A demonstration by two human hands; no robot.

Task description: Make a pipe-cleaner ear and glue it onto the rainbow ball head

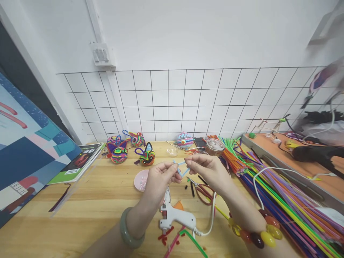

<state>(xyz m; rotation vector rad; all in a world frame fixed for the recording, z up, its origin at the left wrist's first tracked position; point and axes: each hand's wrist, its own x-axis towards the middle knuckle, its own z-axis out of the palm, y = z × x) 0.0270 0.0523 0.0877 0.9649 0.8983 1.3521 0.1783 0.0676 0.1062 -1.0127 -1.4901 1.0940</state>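
Observation:
Between my two hands is a light blue pipe cleaner [186,172], bent into a small angular shape. My left hand [163,175] pinches one side of it between thumb and fingers. The opposite side is pinched by the fingertips of my right hand [205,170]. Both hands are raised above the wooden table [107,208]. Below them lies a white glue gun [177,216], with its cord curling off to the right. Red-handled scissors [204,193] rest near my right wrist. A pink dish [140,180] with small shiny bits is partly hidden behind my left hand.
Several colourful wrapped ornaments [119,152] stand along the back, one more [185,139] near the wall. Bundles of coloured pipe cleaners [282,200] cover the right side. A ribbon spool [215,145] sits at the back. A book [80,161] lies left. Green and pink pipe cleaners [193,243] lie in front.

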